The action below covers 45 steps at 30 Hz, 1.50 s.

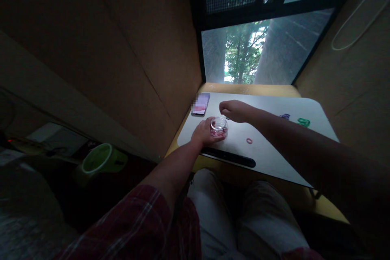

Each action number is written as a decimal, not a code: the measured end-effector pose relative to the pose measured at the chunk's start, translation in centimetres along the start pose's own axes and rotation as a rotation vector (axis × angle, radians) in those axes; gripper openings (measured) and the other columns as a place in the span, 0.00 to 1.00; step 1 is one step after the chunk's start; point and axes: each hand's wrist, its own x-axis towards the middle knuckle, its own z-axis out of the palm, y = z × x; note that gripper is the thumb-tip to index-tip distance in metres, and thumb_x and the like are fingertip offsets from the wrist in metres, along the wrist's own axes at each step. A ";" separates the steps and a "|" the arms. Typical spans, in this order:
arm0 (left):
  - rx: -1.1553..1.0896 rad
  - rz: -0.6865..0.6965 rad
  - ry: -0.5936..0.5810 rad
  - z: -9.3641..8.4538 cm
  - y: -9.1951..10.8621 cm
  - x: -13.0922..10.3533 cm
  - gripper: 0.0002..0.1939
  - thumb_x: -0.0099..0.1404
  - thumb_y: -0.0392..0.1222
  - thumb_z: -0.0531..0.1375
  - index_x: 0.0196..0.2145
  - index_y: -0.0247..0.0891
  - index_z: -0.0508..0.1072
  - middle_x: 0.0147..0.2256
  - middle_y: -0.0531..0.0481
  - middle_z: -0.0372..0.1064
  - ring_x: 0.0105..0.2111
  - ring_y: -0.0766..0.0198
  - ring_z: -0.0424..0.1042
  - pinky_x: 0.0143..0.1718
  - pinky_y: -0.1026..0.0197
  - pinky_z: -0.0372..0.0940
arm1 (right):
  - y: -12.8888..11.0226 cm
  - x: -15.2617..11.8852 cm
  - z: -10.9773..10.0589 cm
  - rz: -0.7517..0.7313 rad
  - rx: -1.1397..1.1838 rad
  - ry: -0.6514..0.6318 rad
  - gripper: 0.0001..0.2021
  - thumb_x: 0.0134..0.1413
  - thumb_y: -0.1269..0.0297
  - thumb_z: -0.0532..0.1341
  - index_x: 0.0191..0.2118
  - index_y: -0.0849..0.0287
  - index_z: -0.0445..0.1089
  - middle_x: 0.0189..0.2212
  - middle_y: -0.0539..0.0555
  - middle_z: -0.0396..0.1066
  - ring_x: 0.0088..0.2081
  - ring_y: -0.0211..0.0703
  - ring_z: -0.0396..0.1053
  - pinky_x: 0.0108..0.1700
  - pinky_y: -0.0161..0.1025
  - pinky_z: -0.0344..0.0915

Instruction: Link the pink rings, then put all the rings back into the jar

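My left hand is wrapped around the side of a clear jar, which stands upright on the white table with its mouth uncovered. Small pink and red bands lie in its bottom. Just above and behind the jar's rim, my right hand is closed, knuckles up; whatever its fingers hold is hidden. A single pinkish ring-shaped band lies to the right of the jar. Farther right, partly behind my right forearm, are a cluster of purple-blue bands and one of green bands.
The white table has a black strip along its near edge. A phone lies at its far left corner. Walls rise on both sides, with a window behind. A green bin stands low on the left.
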 end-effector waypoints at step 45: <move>-0.003 -0.025 0.018 -0.7 0.9 0.1 0.37 0.49 0.63 0.66 0.51 0.40 0.65 0.43 0.46 0.71 0.42 0.53 0.70 0.44 0.54 0.66 | -1.0 -0.5 2.8 -0.043 -0.125 -0.010 0.11 0.53 0.71 0.59 0.40 0.57 0.76 0.38 0.54 0.75 0.36 0.40 0.69 0.35 0.33 0.59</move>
